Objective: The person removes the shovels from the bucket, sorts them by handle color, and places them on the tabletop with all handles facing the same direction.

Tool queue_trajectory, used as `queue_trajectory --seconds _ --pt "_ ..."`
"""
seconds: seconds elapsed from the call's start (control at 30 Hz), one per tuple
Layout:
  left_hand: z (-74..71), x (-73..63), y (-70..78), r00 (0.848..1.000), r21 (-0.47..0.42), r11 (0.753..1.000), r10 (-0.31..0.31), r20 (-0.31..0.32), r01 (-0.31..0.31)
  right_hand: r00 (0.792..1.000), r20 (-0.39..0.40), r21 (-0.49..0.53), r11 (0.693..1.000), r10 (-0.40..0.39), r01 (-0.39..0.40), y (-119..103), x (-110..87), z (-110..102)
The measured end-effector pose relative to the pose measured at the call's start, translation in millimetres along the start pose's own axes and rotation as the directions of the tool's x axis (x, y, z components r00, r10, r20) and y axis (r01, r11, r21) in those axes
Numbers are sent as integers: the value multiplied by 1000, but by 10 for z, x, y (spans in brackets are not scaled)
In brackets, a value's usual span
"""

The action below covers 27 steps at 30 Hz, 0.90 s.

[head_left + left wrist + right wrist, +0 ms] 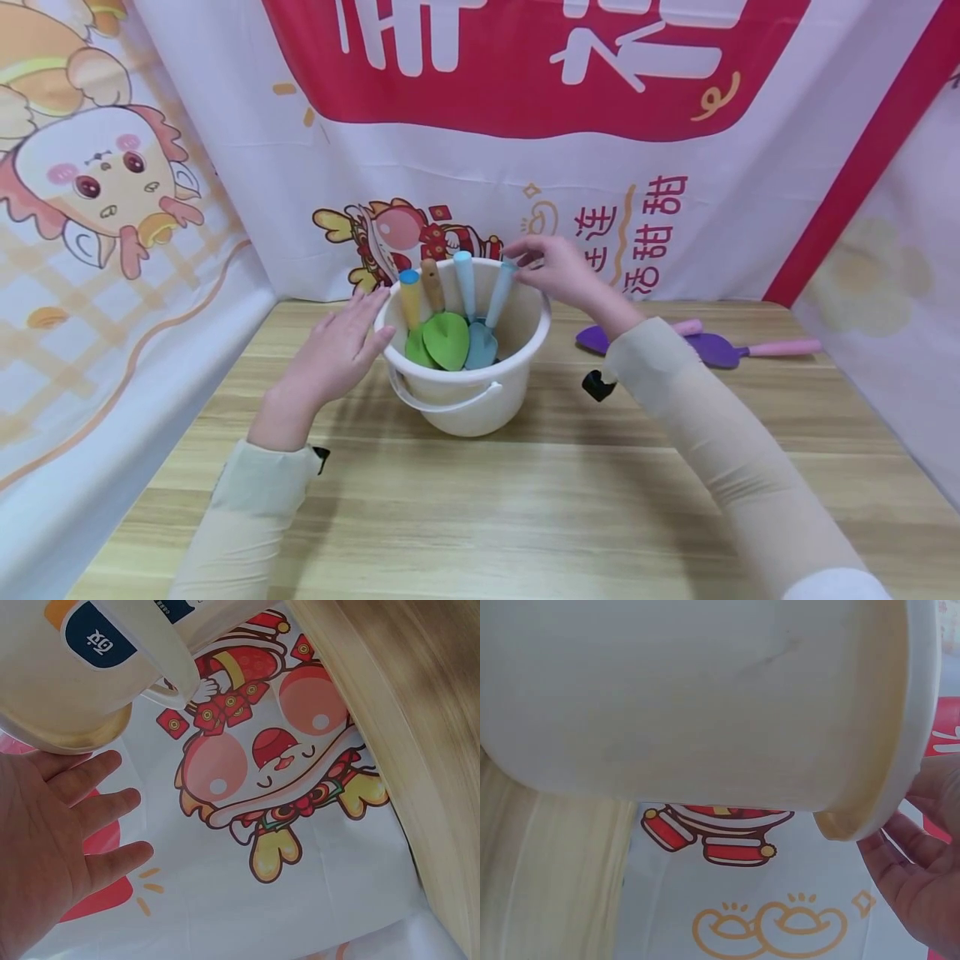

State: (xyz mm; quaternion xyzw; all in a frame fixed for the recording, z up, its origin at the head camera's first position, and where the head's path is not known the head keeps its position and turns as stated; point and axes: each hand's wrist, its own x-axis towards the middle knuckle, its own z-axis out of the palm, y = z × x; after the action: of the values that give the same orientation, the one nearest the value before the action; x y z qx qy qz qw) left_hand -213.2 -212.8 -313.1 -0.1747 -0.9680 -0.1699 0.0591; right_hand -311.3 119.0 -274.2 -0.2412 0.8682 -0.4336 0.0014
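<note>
A white bucket (pixel 450 414) stands upright on the table, its handle hanging at the front. Inside lean a green trowel (pixel 410 302) with a yellow, blue-capped handle, a green trowel (pixel 447 340) with a brown handle, and two light blue trowels. My right hand (pixel 558 271) is at the bucket's back right rim, its fingertips pinching the handle top of the right-hand light blue trowel (pixel 498 298). My left hand (pixel 333 346) rests at the left rim, fingers straight. In the right wrist view, the bucket wall (pixel 690 697) hides the right fingertips.
Two purple trowels with pink handles lie on the table to the right, the nearer purple blade (pixel 712 350) partly behind the right sleeve (pixel 705 425). A printed cloth (pixel 450 167) hangs behind the wooden table (pixel 480 517).
</note>
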Motion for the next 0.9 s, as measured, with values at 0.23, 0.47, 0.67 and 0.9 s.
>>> queue_trajectory --seconds 0.23,0.47,0.67,0.9 --pt "-6 -4 13 1000 4 1000 -5 2 5 1000 21 -74 997 12 -10 -17 54 29" --pt "-4 -15 25 1000 0 1000 -8 5 8 999 34 -98 995 5 -2 -24 50 35" --pt "-10 -12 33 1000 -4 1000 -7 8 7 998 62 -88 996 -4 9 -49 -7 23" --pt "-9 -10 34 1000 -4 1000 -8 5 8 998 65 -58 998 -4 8 -92 -24 61"
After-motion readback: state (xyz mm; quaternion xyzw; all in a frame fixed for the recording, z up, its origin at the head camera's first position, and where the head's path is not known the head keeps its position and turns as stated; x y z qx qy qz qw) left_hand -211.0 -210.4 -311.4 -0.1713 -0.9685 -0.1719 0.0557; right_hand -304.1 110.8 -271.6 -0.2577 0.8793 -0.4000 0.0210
